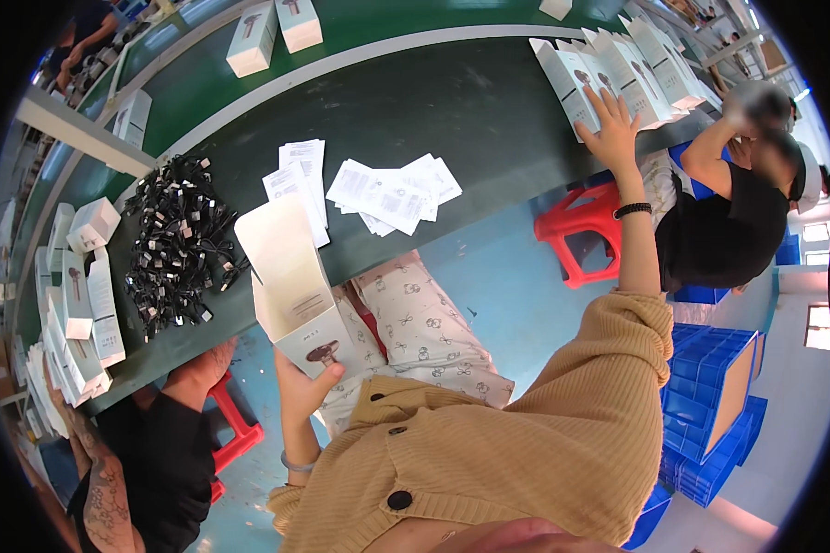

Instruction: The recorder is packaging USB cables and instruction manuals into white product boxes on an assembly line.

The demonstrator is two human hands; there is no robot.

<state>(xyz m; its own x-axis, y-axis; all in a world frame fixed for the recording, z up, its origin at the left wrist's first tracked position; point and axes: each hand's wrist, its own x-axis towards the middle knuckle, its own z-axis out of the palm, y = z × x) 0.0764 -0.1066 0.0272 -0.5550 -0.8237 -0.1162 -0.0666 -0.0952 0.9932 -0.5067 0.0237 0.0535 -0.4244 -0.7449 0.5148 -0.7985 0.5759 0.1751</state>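
Note:
My left hand grips an open white carton near my lap, thumb on the side printed with a dark device. Its lid flap stands up, and the part of the inside that shows is bare white. Far to the right, my right hand is stretched out with fingers spread, at the near side of a row of upright white cartons on the bench. Whether the fingertips touch a carton I cannot tell. Printed leaflets lie in two piles on the bench: one pile behind the held carton, another pile to its right.
A heap of black cables sits left on the dark green bench, beside more white cartons. People sit at both sides. A red stool and blue crates stand to the right. Further cartons stand on the conveyor beyond.

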